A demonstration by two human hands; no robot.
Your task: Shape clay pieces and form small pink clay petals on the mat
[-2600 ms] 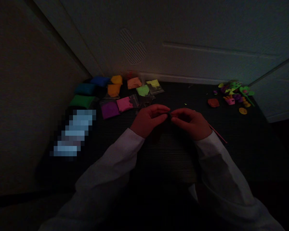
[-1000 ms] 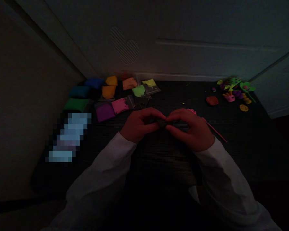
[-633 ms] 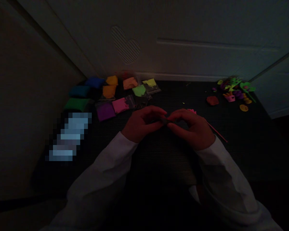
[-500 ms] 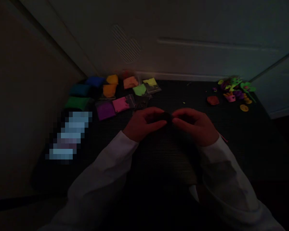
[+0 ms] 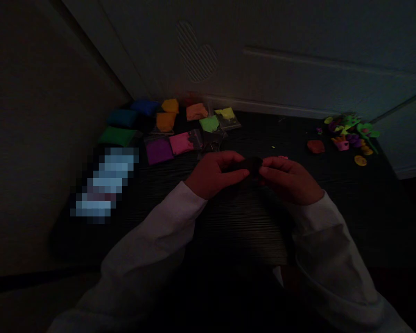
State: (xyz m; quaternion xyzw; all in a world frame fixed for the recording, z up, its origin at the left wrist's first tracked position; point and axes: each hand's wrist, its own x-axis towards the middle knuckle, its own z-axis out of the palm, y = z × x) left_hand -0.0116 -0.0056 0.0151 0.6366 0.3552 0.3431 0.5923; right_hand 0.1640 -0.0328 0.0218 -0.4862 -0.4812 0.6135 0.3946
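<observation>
While both hands met above the middle of the desk (image 5: pixel 229 231), a dark piece (image 5: pixel 254 163) sat between them, gripped at its left side by the left hand (image 5: pixel 215 175) and pinched at its right edge by the fingertips of the right hand (image 5: pixel 294 180). The step in hand looked to be shaping or adjusting that piece by touch; its form was too dim to read, and how hard each hand pressed could not be told. As a judgement, the next move called for a steady left hand and light, small pressure from the right, since the piece seemed thin and perhaps soft.

The piece lay right of the left hand's thumb and just left of the right hand's thumb, touching both hands. Whether it also touched the desk could not be seen. On the far side of the right hand, a pink bit (image 5: pixel 283 157) showed just beyond the knuckles. Far left of the piece lay the pink bag (image 5: pixel 182 142) and the purple bag (image 5: pixel 159 151); well apart to the right lay a red lump (image 5: pixel 315 146) and a yellow disc (image 5: pixel 360 160).
</observation>
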